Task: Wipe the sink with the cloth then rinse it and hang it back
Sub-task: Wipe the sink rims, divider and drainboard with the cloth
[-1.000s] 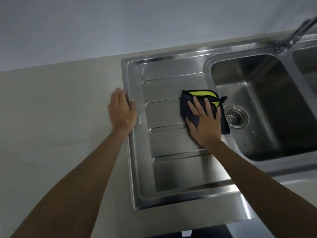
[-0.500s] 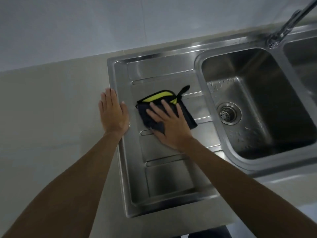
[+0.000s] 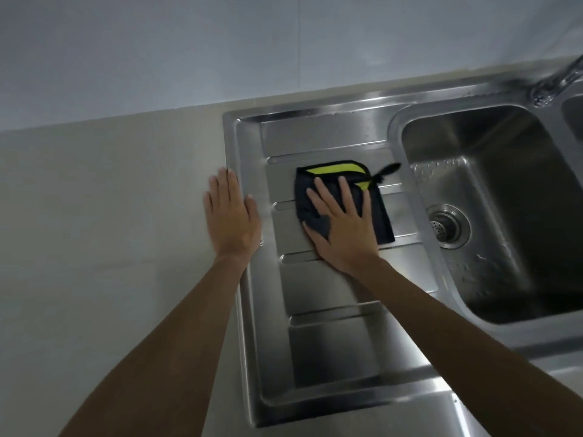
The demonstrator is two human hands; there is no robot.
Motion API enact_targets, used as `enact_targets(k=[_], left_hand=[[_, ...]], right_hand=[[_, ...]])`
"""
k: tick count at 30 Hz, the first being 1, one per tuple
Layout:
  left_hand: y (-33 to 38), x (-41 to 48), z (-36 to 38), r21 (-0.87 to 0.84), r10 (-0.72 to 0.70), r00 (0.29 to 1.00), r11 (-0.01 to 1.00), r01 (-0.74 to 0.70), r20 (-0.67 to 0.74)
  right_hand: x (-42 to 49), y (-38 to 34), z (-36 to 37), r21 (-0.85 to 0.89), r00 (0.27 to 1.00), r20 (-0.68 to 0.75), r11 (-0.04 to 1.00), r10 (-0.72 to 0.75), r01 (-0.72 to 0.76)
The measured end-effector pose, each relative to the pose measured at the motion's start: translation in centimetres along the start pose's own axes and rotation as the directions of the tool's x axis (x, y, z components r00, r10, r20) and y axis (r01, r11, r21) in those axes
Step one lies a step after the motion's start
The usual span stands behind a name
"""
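A dark cloth (image 3: 383,216) with a yellow-green edge and a small black hanging loop lies flat on the ribbed drainboard (image 3: 334,345) of the steel sink. My right hand (image 3: 342,225) presses on it with straight, spread fingers and covers much of it. My left hand (image 3: 232,214) rests flat, fingers straight, on the counter at the drainboard's left rim. To the right is the sink basin (image 3: 511,197) with its round drain strainer (image 3: 448,225) and some water drops.
A pale counter (image 3: 104,231) stretches to the left of the sink, with a tiled wall behind. The base of a tap (image 3: 552,86) stands at the upper right, beside the corner of a second basin (image 3: 574,115).
My right hand slid the cloth left across the drainboard, away from the basin, and has now come partway back to the right. The left hand stayed at the rim.
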State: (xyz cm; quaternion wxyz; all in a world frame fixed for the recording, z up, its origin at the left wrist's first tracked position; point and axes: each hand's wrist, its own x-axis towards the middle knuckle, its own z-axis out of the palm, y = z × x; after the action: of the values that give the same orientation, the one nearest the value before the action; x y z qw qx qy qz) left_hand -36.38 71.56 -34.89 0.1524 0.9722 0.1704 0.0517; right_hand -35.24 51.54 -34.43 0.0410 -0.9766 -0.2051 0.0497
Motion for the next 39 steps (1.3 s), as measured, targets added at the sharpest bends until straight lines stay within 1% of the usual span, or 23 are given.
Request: enact_targets(k=[2, 3, 4, 5, 7, 10, 12, 13, 14, 16, 19, 21, 22, 24, 26, 27, 29, 31, 32, 34, 36, 37, 39], left_hand=[[0.0, -0.1, 0.1, -0.012, 0.000, 1.000, 1.000, 0.000, 0.007], [0.0, -0.1, 0.1, -0.015, 0.003, 1.000, 1.000, -0.003, 0.007], [0.0, -0.1, 0.0, -0.013, 0.003, 1.000, 1.000, -0.003, 0.002], [-0.1, 0.0, 0.1, -0.005, 0.001, 1.000, 1.000, -0.001, -0.003], [-0.1, 0.1, 0.1, 0.010, -0.001, 1.000, 1.000, 0.001, -0.008], [-0.1, 0.0, 0.2, 0.013, 0.006, 1.000, 1.000, -0.005, -0.021], [0.0, 0.0, 0.2, 0.012, -0.001, 1.000, 1.000, 0.001, -0.023], [0.0, 0.0, 0.2, 0.015, -0.002, 1.000, 1.000, 0.002, -0.027], [0.1, 0.1, 0.2, 0.020, -0.002, 1.000, 1.000, 0.003, -0.031], [0.0, 0.0, 0.2, 0.025, -0.005, 1.000, 1.000, 0.005, -0.023], [0.0, 0.0, 0.3, 0.024, -0.003, 1.000, 1.000, 0.004, -0.012], [-0.1, 0.1, 0.3, 0.027, -0.002, 0.999, 1.000, 0.003, -0.032], [0.0, 0.1, 0.3, 0.029, -0.004, 0.999, 1.000, 0.005, -0.042], [-0.1, 0.1, 0.4, 0.042, -0.001, 0.999, 0.999, 0.003, -0.047], [-0.1, 0.2, 0.4, 0.042, 0.003, 0.999, 0.999, -0.001, -0.042], [-0.1, 0.2, 0.5, 0.038, 0.002, 0.999, 0.999, 0.000, -0.043], [-0.1, 0.1, 0.5, 0.031, -0.002, 0.999, 1.000, 0.003, -0.042], [0.0, 0.1, 0.5, 0.028, 0.002, 0.999, 1.000, -0.001, -0.047], [0.0, 0.1, 0.4, 0.027, 0.000, 0.999, 1.000, 0.001, -0.046], [0.1, 0.1, 0.4, 0.022, -0.003, 0.999, 1.000, 0.004, -0.049], [0.2, 0.1, 0.4, 0.024, -0.003, 0.999, 1.000, 0.005, -0.051], [0.1, 0.1, 0.4, 0.029, -0.008, 0.999, 1.000, 0.010, -0.053], [0.1, 0.2, 0.4, 0.038, -0.010, 0.999, 0.999, 0.012, -0.048]], right_hand=[[3.4, -0.2, -0.5, 0.024, 0.984, 0.041, 0.985, -0.171, 0.170], [5.0, 0.3, -0.7, 0.019, 0.976, 0.050, 0.978, -0.210, 0.209], [6.5, 1.1, -0.9, 0.004, 0.978, 0.042, 0.979, -0.202, 0.202], [7.8, 2.3, -1.1, -0.006, 0.989, 0.017, 0.989, -0.147, 0.147], [8.9, 5.3, -1.1, 0.022, 0.997, -0.037, 0.997, 0.071, -0.071], [6.9, 7.5, -1.2, 0.132, 0.917, -0.044, 0.912, 0.398, -0.389], [4.8, 5.6, -0.8, 0.100, 0.884, -0.060, 0.884, 0.464, -0.457], [4.2, 4.0, -0.6, 0.058, 0.900, -0.072, 0.902, 0.431, -0.428], [4.0, 2.4, -0.4, 0.020, 0.933, -0.067, 0.935, 0.355, -0.354], [5.5, -0.3, -0.1, -0.013, 0.989, -0.037, 0.989, 0.144, -0.144], [9.7, -2.8, -0.6, -0.020, 0.992, 0.009, 0.992, -0.122, 0.122], [12.2, -2.8, -0.9, -0.001, 0.978, 0.048, 0.979, -0.201, 0.201], [12.9, -1.9, -1.1, 0.006, 0.981, 0.039, 0.982, -0.189, 0.189], [13.4, 1.0, -1.5, 0.025, 0.998, -0.021, 0.998, -0.054, 0.054], [13.0, 4.8, -1.5, 0.041, 0.988, -0.074, 0.990, 0.134, -0.131], [12.4, 6.6, -1.5, 0.056, 0.968, -0.074, 0.970, 0.241, -0.237], [11.5, 8.7, -1.8, 0.139, 0.891, -0.037, 0.885, 0.453, -0.444], [11.6, 8.4, -1.9, 0.191, 0.823, 0.000, 0.808, 0.567, -0.557], [11.9, 7.6, -1.9, 0.164, 0.816, 0.001, 0.805, 0.578, -0.571], [12.9, 5.1, -1.7, 0.079, 0.848, -0.015, 0.846, 0.530, -0.528], [13.9, 1.9, -1.3, 0.035, 0.912, -0.048, 0.914, 0.406, -0.405], [14.4, -0.1, -1.1, 0.036, 0.950, -0.055, 0.951, 0.308, -0.307], [15.2, -4.0, -0.8, 0.032, 0.999, -0.034, 0.999, 0.032, -0.031]])
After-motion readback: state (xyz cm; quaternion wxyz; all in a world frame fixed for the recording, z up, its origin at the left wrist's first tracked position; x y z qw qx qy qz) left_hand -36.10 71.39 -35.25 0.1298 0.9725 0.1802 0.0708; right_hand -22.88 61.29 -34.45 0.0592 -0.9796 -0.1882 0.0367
